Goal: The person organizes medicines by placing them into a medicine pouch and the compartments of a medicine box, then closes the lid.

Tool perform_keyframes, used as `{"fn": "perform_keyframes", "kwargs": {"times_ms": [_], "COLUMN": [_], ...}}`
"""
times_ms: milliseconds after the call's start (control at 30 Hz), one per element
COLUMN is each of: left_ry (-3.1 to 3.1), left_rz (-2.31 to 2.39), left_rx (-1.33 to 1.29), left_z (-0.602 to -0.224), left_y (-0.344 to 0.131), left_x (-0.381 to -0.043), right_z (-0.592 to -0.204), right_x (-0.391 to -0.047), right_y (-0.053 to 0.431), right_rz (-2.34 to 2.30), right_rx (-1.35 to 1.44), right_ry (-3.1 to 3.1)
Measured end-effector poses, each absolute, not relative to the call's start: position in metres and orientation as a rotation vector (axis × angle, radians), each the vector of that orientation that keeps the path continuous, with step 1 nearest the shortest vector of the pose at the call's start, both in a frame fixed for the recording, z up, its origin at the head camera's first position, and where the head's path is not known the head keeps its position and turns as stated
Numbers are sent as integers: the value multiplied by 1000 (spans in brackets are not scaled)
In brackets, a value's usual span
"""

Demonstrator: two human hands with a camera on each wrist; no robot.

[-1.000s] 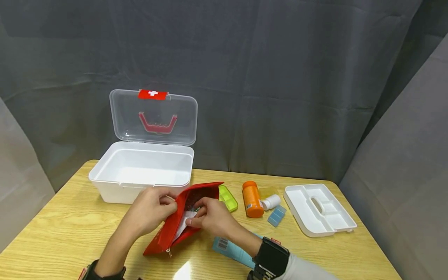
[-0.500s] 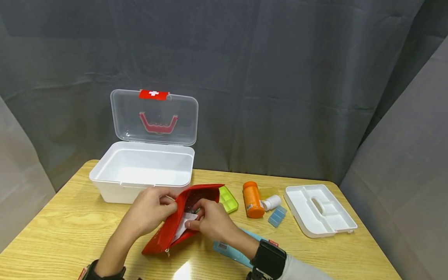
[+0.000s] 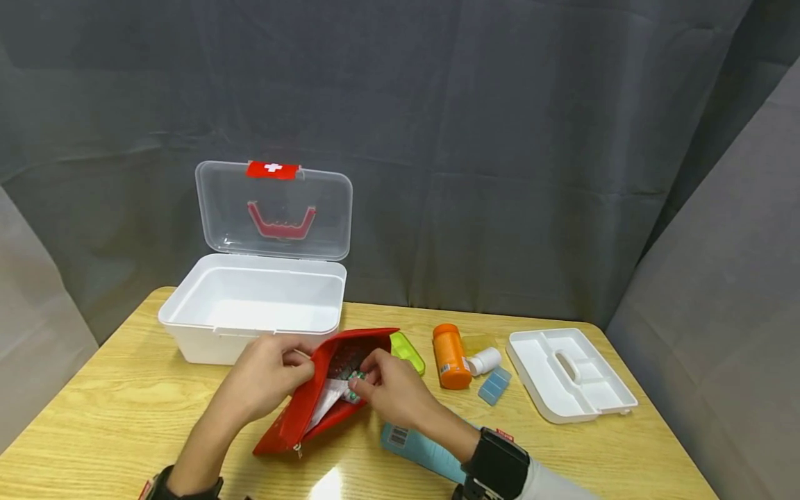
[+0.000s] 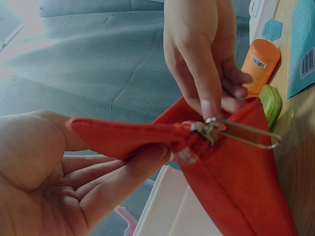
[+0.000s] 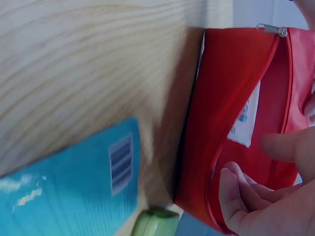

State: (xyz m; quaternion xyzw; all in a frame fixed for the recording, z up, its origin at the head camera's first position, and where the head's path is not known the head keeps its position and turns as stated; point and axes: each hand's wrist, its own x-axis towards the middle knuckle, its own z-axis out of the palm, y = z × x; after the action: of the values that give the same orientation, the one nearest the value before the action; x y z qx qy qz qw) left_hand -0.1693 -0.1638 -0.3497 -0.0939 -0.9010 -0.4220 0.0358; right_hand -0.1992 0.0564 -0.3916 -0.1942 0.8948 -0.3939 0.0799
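A red zip pouch [image 3: 294,417] leans on the table, its mouth unzipped and spread. My left hand [image 3: 269,371] grips one edge of the mouth; in the left wrist view the thumb lies above the red fabric and the fingers below. My right hand [image 3: 394,389] is at the opposite side of the mouth, fingertips just inside. The right wrist view shows its thumb and curled fingers apart, with nothing visible between them. Inside the pouch lie a white packet [image 3: 328,399] and a small clear pack with green pieces [image 3: 353,387], right by the right fingertips. The pouch's bottom is hidden.
Behind the pouch stands a white box [image 3: 250,340] with its clear lid raised. A light-blue packet [image 3: 425,455] lies under the right forearm. Rightward are a green pill case [image 3: 406,353], an orange bottle [image 3: 451,357], a white bottle [image 3: 485,361], a blue pill case [image 3: 494,386] and a white tray [image 3: 546,406].
My right hand has drawn back slightly toward the right from deeper in the pouch, and the pack with green pieces shows more. The left hand keeps its grip on the edge.
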Motion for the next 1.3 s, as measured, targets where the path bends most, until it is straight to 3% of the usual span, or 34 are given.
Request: {"fn": "perform_keyframes", "kwargs": {"times_ms": [667, 1300], "left_ry": [-2762, -2775], "left_rz": [-1288, -1273], "left_rx": [-287, -278], "left_z": [-350, -350], "left_y": [-164, -162], "left_x": [-169, -170], "right_z": [-401, -415], "right_x": [-203, -205], "right_y": [126, 137], "right_rz": [-766, -529], "right_rx": [-464, -433], "right_ry": [2726, 2690]}}
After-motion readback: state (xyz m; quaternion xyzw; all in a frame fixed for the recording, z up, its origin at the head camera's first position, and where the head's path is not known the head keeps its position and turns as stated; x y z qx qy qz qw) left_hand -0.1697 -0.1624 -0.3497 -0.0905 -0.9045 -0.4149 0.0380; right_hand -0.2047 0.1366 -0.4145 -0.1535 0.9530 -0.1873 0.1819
